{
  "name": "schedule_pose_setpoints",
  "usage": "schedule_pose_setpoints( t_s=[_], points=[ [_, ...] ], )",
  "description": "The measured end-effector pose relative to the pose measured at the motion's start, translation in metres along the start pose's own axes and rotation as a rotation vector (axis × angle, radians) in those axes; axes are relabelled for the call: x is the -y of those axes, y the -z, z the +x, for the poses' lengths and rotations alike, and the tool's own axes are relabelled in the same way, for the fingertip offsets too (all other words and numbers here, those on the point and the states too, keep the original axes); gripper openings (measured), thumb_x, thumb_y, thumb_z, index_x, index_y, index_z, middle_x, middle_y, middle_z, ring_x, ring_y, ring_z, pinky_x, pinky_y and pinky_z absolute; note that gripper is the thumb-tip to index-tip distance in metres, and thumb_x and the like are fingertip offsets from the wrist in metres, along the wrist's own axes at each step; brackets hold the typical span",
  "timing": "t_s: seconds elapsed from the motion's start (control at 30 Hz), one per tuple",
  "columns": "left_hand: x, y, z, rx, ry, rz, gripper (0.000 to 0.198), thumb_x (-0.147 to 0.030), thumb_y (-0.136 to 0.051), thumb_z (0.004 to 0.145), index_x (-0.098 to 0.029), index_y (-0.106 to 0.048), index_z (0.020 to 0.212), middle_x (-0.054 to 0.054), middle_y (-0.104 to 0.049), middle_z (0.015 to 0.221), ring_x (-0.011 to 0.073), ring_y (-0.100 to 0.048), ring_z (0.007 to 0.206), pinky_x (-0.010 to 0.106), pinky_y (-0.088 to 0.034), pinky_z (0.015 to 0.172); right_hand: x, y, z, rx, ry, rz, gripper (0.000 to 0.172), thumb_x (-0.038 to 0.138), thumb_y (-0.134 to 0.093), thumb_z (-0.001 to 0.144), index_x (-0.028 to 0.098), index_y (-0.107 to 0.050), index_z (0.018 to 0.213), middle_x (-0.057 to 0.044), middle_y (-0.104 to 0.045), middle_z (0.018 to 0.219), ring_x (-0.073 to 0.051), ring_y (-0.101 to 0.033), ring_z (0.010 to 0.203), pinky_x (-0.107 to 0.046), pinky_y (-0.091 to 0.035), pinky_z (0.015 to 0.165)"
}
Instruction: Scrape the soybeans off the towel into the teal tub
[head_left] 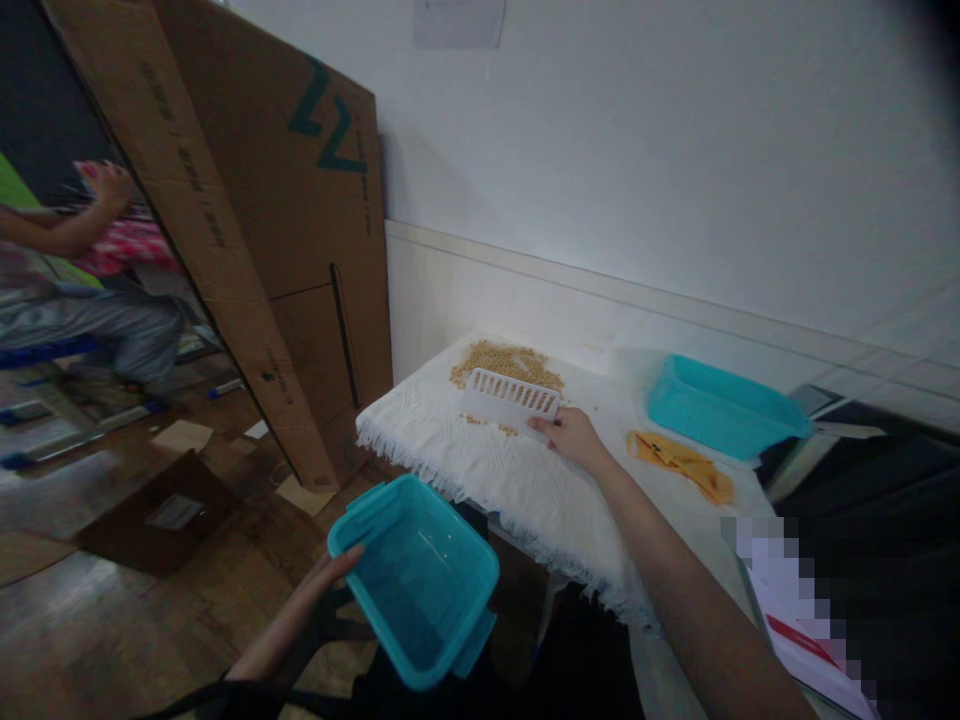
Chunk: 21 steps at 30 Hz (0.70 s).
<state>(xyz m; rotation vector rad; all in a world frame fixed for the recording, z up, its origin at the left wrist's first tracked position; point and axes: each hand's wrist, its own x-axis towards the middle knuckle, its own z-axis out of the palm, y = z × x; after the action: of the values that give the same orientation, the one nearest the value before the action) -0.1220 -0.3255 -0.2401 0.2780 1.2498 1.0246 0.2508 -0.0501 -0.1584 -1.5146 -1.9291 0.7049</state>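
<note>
My left hand [339,578] grips the rim of a teal plastic container [427,590], thumb over the edge. It is tilted towards me below the table's front edge, and no beans show inside. My right hand [571,435] is closed on the end of a white slotted plastic plate [499,408], which stands on edge on the white fringed cloth [525,480]. Behind the plate lies a pile of yellowish beans [502,358], probably soybeans. A few loose beans [487,424] lie along its near side.
A second teal basin [724,405] and a crumpled yellow cloth [681,464] are on the table's right part. Tall cardboard [285,200] leans at the left. Past it sits another person [82,230]. Flattened cardboard [157,510] lies on the floor. The wall [637,150] borders the table's back.
</note>
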Motion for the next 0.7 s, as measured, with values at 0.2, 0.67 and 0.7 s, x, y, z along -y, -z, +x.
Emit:
schedule_pose_setpoints(
  t_s=[0.2,0.67,0.7],
  points=[
    [0.001,0.002,0.0,0.005,-0.017,-0.008,0.123,-0.068,-0.097,0.077,-0.03,-0.041,0.179,0.02,-0.075,0.161,0.0509,-0.063,0.155,0.06,-0.069,0.107,-0.003,0.002,0.001,-0.057,-0.029,0.056,0.03,0.044,-0.082,0.09,0.018,-0.083,0.076,-0.006,-0.079,0.066,-0.021,-0.07,0.054,-0.029,-0.053,0.054],
    [0.001,-0.002,0.0,-0.002,-0.006,0.085,0.125,-0.08,-0.094,0.072,-0.03,-0.043,0.175,0.022,-0.066,0.168,0.0548,-0.056,0.159,0.064,-0.067,0.107,-0.009,0.003,-0.016,-0.09,-0.045,0.218,0.049,0.066,-0.088,0.079,0.018,-0.077,0.071,-0.002,-0.07,0.057,-0.016,-0.058,0.044,-0.027,-0.047,0.044],
    [0.0,-0.002,0.0,-0.003,-0.007,0.082,0.126,-0.079,-0.094,0.072,-0.031,-0.041,0.175,0.022,-0.066,0.168,0.0551,-0.057,0.159,0.064,-0.068,0.107,-0.008,0.003,-0.016,-0.083,-0.046,0.213,0.048,0.064,-0.088,0.079,0.018,-0.077,0.071,-0.002,-0.069,0.056,-0.016,-0.059,0.044,-0.026,-0.047,0.044]
  ],
)
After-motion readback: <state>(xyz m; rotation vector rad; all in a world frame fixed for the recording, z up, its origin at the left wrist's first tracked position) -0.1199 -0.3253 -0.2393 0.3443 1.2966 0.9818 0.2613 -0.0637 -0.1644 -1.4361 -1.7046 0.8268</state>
